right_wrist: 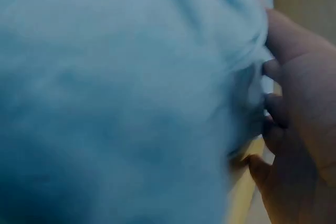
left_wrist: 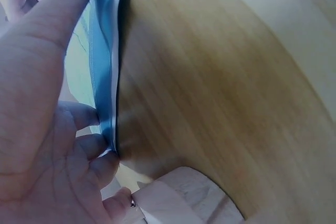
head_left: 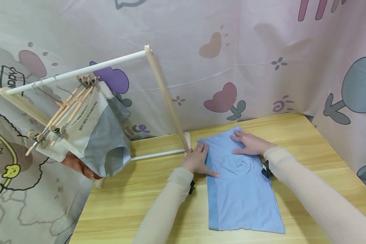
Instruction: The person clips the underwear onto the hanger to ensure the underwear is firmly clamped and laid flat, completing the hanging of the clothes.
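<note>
A light blue folded cloth garment lies lengthwise on the table, wrinkled in its upper middle. My left hand rests at its left edge, thumb on the fabric and fingers spread toward the upper left corner. In the left wrist view, the fingertips of the left hand touch the layered edge of the garment. My right hand lies on the upper right part, fingers spread. The right wrist view is blurred; there the right hand touches the border of the garment.
Left of the garment stands a small rack with a white rail and wooden posts. Clothes in grey and white hang from it on wooden clip hangers. The wooden table meets a printed curtain at the back.
</note>
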Demonstrator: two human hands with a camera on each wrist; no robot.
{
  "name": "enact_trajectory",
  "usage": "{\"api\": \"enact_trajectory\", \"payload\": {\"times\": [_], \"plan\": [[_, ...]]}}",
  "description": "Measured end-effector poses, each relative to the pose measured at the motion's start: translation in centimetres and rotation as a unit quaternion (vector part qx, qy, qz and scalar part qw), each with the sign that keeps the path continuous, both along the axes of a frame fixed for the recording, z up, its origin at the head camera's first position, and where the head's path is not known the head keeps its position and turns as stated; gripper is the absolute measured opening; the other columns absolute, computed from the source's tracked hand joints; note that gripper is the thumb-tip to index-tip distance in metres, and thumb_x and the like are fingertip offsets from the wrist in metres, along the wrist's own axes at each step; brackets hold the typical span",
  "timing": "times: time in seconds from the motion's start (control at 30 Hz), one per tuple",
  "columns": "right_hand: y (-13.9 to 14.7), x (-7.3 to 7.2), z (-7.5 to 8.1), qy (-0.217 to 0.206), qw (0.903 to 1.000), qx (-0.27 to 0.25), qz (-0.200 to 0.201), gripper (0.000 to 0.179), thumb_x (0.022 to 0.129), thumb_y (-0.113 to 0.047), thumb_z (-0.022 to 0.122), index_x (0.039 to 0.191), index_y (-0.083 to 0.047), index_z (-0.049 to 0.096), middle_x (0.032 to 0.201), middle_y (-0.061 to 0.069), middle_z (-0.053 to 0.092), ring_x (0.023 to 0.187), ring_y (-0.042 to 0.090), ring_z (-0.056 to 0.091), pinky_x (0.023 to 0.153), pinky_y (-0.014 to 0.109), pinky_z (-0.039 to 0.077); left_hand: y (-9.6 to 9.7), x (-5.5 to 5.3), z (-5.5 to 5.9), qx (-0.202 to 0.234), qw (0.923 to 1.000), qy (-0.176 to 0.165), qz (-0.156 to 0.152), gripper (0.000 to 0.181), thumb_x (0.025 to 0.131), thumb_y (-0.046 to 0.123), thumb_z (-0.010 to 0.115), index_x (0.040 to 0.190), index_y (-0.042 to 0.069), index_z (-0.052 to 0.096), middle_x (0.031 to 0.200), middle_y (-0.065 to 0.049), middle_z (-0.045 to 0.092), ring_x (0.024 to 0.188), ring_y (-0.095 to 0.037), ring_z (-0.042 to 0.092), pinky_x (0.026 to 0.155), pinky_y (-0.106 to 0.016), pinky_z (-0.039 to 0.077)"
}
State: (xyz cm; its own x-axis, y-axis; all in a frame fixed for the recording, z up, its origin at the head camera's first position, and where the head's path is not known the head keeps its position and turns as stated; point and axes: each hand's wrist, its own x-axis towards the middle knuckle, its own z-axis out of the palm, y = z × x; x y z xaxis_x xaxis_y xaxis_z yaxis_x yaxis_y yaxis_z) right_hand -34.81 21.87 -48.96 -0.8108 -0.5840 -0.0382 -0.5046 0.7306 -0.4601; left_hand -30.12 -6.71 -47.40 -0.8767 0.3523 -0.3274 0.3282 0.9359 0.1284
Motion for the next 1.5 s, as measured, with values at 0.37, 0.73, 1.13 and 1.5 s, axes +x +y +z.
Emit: {"api": "enact_trajectory", "payload": {"times": [0.37,0.73,1.13,1.5], "plan": [[0.5,0.0,0.4,-0.024,0.9990,0.025,-0.027,0.096,0.098,-0.053,0.074,0.162,0.007,0.036,0.171,0.037,0.020,0.160,0.060,0.014,0.124,0.079,0.016,1.1,-1.7,0.2,-0.044,0.9988,-0.010,-0.021,0.149,0.063,0.088,0.083,0.173,0.013,0.016,0.182,-0.009,0.010,0.169,-0.027,0.014,0.134,-0.060,0.017],[1.9,8.6,2.6,-0.036,0.9985,0.039,0.017,0.125,0.073,-0.067,0.089,0.161,0.007,0.039,0.170,0.036,0.024,0.157,0.059,0.024,0.122,0.077,0.024,-0.2,6.8,1.6,-0.018,0.9857,0.056,-0.158,0.132,0.074,0.085,0.077,0.171,0.010,0.025,0.179,-0.014,0.019,0.167,-0.027,0.023,0.131,-0.059,0.028],[3.9,11.1,1.1,-0.081,0.9934,0.081,0.004,0.159,0.046,-0.062,0.099,0.168,0.003,0.021,0.174,0.036,0.007,0.159,0.060,0.013,0.118,0.083,0.020,-0.7,9.3,0.1,-0.012,0.9914,0.007,-0.130,0.142,0.068,0.084,0.082,0.172,0.012,0.018,0.181,-0.012,0.009,0.168,-0.027,0.016,0.132,-0.062,0.022],[3.1,11.0,2.1,-0.052,0.9969,0.059,-0.005,0.145,0.058,-0.067,0.096,0.166,0.002,0.030,0.171,0.038,0.017,0.157,0.063,0.017,0.117,0.085,0.017,-0.8,9.1,0.4,-0.016,0.9912,0.022,-0.130,0.142,0.066,0.086,0.083,0.172,0.016,0.019,0.181,-0.011,0.011,0.168,-0.027,0.017,0.132,-0.062,0.025]]}}
